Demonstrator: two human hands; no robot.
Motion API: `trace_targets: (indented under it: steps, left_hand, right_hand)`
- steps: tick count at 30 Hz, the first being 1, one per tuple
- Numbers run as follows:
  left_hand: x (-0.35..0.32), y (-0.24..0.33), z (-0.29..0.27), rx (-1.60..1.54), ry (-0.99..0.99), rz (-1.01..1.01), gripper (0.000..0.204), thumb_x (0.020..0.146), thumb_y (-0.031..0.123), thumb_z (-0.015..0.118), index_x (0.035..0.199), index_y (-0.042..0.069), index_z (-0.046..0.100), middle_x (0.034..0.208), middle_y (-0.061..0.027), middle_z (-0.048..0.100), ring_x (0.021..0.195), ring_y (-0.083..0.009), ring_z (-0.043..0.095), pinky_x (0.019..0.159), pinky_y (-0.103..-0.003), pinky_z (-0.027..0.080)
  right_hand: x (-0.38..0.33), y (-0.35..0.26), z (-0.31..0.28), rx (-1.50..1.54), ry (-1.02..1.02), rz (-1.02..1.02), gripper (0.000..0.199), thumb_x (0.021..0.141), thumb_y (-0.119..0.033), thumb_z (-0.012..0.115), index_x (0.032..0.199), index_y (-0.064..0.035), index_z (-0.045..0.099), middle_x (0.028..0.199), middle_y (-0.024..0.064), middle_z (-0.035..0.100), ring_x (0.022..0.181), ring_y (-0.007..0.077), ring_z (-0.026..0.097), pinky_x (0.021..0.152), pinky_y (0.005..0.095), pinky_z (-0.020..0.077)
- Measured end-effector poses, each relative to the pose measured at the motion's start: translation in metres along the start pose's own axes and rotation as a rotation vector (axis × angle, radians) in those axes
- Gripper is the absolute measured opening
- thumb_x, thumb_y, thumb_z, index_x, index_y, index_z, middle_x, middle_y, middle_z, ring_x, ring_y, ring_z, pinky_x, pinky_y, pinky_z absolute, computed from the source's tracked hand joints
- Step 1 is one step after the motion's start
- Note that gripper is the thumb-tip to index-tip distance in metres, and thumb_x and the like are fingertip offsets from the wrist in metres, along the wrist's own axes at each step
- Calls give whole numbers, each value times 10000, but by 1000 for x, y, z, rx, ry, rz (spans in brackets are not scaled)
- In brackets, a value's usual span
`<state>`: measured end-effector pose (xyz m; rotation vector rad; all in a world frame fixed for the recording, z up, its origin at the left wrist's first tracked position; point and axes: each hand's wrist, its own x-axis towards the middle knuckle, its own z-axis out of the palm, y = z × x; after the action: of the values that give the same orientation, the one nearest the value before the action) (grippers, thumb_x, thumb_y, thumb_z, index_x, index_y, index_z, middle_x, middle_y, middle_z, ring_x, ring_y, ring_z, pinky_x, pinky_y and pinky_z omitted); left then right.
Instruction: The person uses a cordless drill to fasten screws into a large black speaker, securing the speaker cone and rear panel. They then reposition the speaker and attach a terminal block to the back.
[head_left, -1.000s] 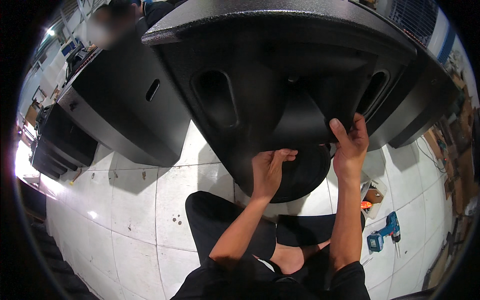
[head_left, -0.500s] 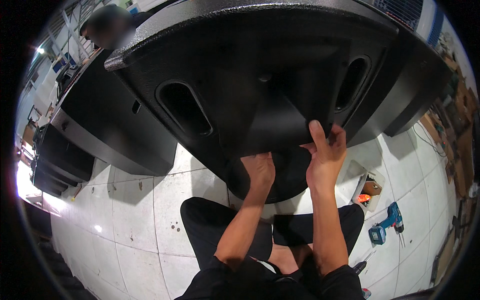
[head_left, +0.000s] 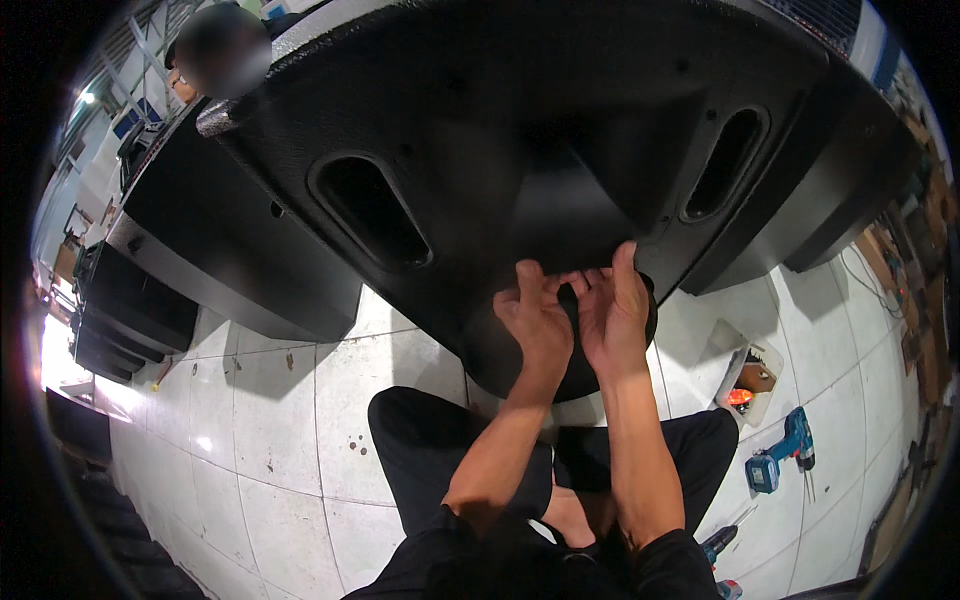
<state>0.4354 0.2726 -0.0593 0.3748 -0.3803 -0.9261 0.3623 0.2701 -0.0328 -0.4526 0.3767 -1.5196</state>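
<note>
A large black speaker cabinet [head_left: 300,120] stands tilted in front of me, with an oval port at either side. Between the ports is a black horn panel [head_left: 575,205] with a flared middle. At its lower edge my left hand [head_left: 540,320] and my right hand [head_left: 613,315] are close together, palms toward me. Both thumbs point up against the panel, and the other fingers bend at its edge, their tips partly hidden. Below, the cabinet's dark round opening [head_left: 590,383] shows partly behind my wrists.
More black cabinets stand at left [head_left: 240,240] and right [head_left: 840,190]. On the tiled floor [head_left: 270,430] at right lie a blue cordless drill [head_left: 782,452], a second drill [head_left: 720,542] and a box [head_left: 750,385] of small parts. Another person [head_left: 220,50] is at the far left.
My left hand has come up from the round opening and moved right, beside my right hand. The right hand has shifted slightly left along the panel's lower edge.
</note>
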Motion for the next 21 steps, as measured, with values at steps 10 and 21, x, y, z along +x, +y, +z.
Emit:
trace_targets:
  steps: [10, 21]
  left_hand:
    - [-4, 19, 12, 24, -10, -95, 374, 1008, 344, 570, 1042, -26, 611, 990, -98, 672, 808, -188, 659, 754, -321, 537]
    - [-6, 37, 17, 64, 19, -116, 522, 976, 515, 552, 1117, 17, 619, 1036, -58, 667, 875, -156, 629, 804, -298, 490]
  right_hand:
    - [-6, 3, 18, 45, -46, -15, 360, 963, -378, 639, 1015, -23, 663, 1001, 79, 694, 876, 162, 654, 847, 310, 521]
    - [-30, -28, 33, -574, 323, 88, 405, 869, -403, 754, 866, -9, 664, 769, 35, 637, 720, 130, 618, 695, 288, 531]
